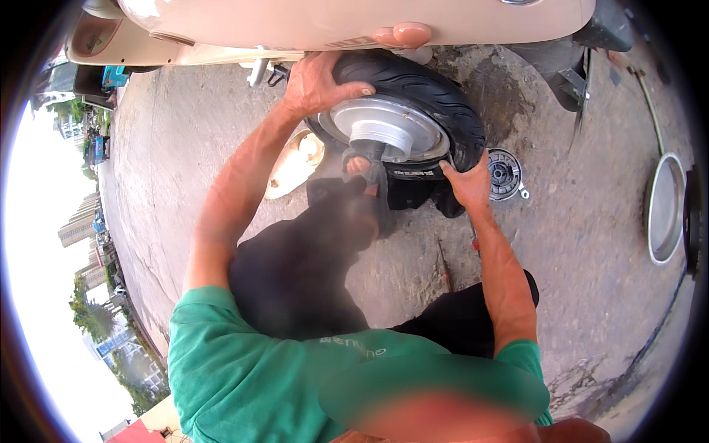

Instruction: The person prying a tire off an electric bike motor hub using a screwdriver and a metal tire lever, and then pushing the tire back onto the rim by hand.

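A black tyre [436, 88] on a silver metal wheel hub [422, 131] leans on its edge under the scooter body, hub side toward me. My left hand [319, 85] is closed round the tyre at its upper left, thumb stretched over the sidewall and fingers behind the tread. At the lower right my right hand [470, 181] grips the tyre, its thumb near the rim and its fingers mostly hidden behind the rubber. My sandalled foot [360, 166] is in front of the hub and looks to be against it.
The pale scooter body [354, 26] hangs over the wheel. A round ribbed plate with a lever [504, 176] lies right of it, a cream part [295, 164] left. A red-handled screwdriver [447, 277] is on the concrete; a metal basin [665, 210] stands far right.
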Available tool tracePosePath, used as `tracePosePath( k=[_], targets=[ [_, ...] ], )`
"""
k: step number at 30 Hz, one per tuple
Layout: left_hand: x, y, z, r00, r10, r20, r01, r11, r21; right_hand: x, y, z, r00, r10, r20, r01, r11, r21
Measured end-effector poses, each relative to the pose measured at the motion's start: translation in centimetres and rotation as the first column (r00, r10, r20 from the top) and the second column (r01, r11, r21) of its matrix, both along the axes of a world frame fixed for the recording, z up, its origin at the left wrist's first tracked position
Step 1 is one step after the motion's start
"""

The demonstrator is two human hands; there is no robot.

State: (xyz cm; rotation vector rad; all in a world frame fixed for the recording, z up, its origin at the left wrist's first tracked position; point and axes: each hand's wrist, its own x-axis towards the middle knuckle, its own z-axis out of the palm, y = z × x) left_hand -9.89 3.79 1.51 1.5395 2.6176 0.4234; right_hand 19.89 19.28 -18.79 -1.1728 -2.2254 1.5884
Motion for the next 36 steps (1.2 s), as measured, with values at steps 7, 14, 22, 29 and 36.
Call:
tracePosePath(
  k=[7, 14, 22, 29, 36],
  targets=[
    [-2.8, -6.4, -2.0, 0.916, 0.117, 0.382, -0.125, 0.992, -0.006, 0.0, 0.0, -2.3, 0.997, -0.011, -0.076, 0.013, 1.000, 0.019],
    [-2.6, -8.2, -4.3, 0.878, 0.227, 0.421, -0.250, 0.968, 0.000, -0.2, -0.2, -2.4, 0.994, -0.033, -0.106, 0.036, 0.999, 0.028],
    [-3.9, -8.3, -3.9, 0.863, 0.239, 0.444, -0.228, 0.970, -0.080, -0.5, -0.1, -2.2, 0.980, -0.038, -0.195, 0.038, 0.999, -0.002],
    [-4.0, -5.5, -0.4, 0.952, 0.029, 0.306, -0.001, 0.996, -0.092, 0.0, 0.0, -3.6, 0.998, -0.031, -0.055, 0.033, 0.999, 0.038],
    [-1.6, -3.3, 1.1, 0.961, 0.061, 0.271, -0.030, 0.993, -0.118, 0.2, -0.2, -4.0, 0.997, -0.029, -0.067, 0.032, 0.998, 0.051]
  ],
)
